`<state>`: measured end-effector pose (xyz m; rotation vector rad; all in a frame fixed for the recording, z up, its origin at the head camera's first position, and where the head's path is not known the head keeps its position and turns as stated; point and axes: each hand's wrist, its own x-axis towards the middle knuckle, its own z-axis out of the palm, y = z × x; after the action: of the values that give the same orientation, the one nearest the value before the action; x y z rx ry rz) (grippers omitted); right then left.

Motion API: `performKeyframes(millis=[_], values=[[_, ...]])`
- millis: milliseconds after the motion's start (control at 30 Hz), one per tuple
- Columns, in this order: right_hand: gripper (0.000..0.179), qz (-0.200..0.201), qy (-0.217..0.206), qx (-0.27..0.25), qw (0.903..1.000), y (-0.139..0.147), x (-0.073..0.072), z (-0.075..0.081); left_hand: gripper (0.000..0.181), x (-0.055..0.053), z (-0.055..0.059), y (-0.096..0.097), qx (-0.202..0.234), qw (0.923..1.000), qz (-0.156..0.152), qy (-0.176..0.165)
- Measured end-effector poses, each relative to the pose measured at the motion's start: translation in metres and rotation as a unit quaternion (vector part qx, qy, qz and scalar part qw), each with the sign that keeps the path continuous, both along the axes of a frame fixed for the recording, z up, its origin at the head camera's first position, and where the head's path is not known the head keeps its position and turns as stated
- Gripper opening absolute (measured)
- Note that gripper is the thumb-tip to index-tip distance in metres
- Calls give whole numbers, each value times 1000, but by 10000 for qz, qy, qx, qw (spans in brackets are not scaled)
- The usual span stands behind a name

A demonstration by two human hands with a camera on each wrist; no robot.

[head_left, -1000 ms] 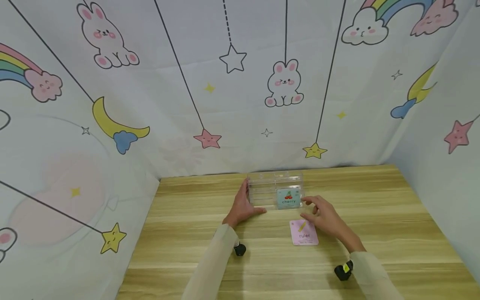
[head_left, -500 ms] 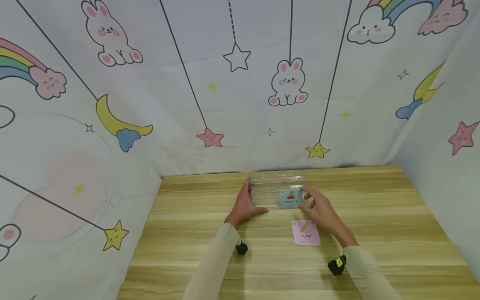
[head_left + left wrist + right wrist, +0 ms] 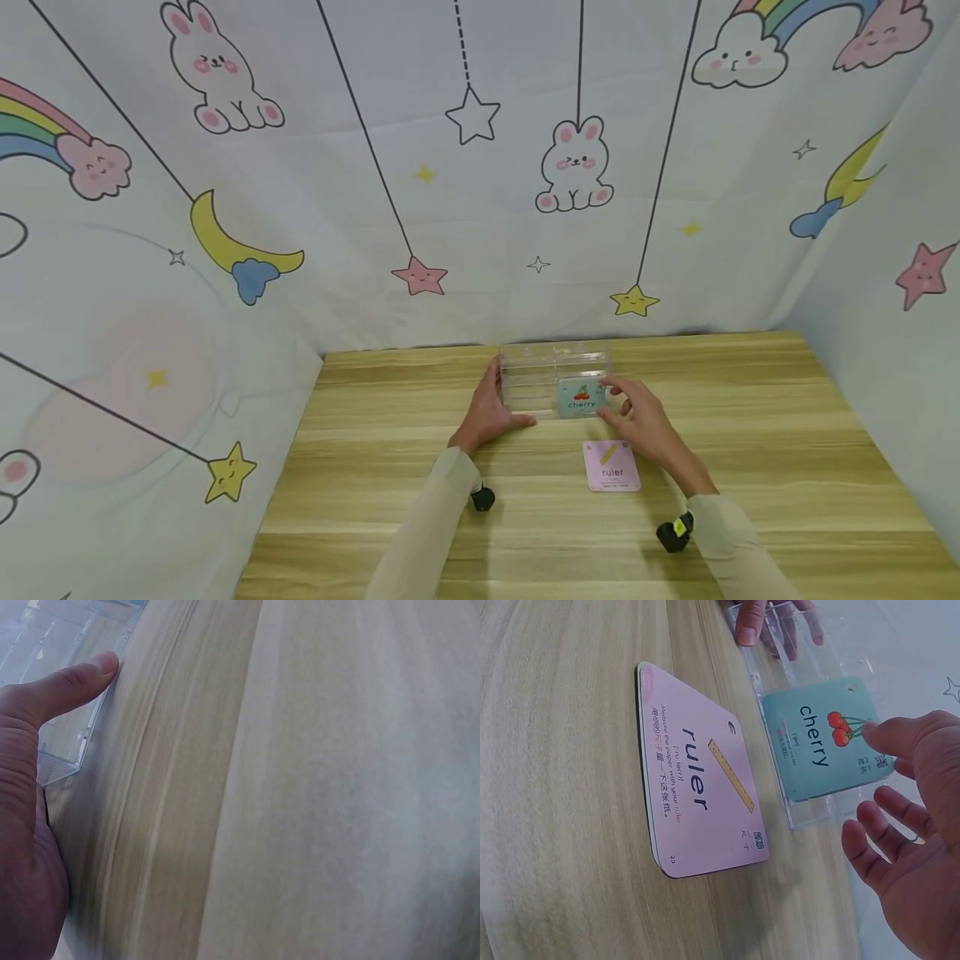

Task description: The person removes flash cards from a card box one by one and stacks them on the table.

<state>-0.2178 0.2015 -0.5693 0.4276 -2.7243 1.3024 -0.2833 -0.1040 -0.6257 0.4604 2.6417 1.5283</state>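
left hand is clamped on the left end of a clear plastic organizer: thumb laid along the front lower edge, fingers up the left wall. right wrist view shows some of those fingers through the clear plastic.

right hand is at the right edge of the cherry flashcard. head view: thumb and index tips apart, one by the card's upper right corner, one by the lower right. right wrist view: one digit overlaps the card face at the cherry drawing, other fingers bent and spread, off the face. can't tell if it pinches the card or only touches it.

cherry flashcard is teal, sits in the lower right compartment of the organizer, face toward the person, text upright from that side.

ruler flashcard is pink with a yellow ruler drawn on it, number 23 in a corner. lies flat on the wood-grain table, on the person's side of the organizer, apart from it, near the right hand. edge looks thick in right wrist view; could be a stack.

organizer is at the far side of the table, near a white fabric backdrop printed with rabbits and stars.

cream sleeves on both arms. small black camera at each wrist.
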Motion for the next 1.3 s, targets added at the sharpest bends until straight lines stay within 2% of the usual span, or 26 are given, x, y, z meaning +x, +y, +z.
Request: performKeyframes(millis=[233, 533, 633, 767, 967, 1300], values=[[45, -22, 287, -173, 9994, 0, 2, -3, 139, -1, -1, 0, -41, 9999, 7, -119], [38, 57, -131, -619, 9980, -5, 5, -6, 139, 0, -1, -1, 31, 9999, 5, -151], [28, 103, -126, -622, 9979, -5, 6, -8, 139, 1, -2, -1, 52, 9999, 3, -95], [17, 181, 87, -514, 9985, -5, 5, -10, 139, 2, -1, -1, 12, 10000, 9, -55], [17, 169, 196, -504, 9984, -6, 0, -8, 138, 2, 3, 0, -60, 9997, 11, -225], [25, 74, 123, -473, 9988, -8, -6, 4, 138, 3, 2, -1, -49, 9999, -18, -135]])
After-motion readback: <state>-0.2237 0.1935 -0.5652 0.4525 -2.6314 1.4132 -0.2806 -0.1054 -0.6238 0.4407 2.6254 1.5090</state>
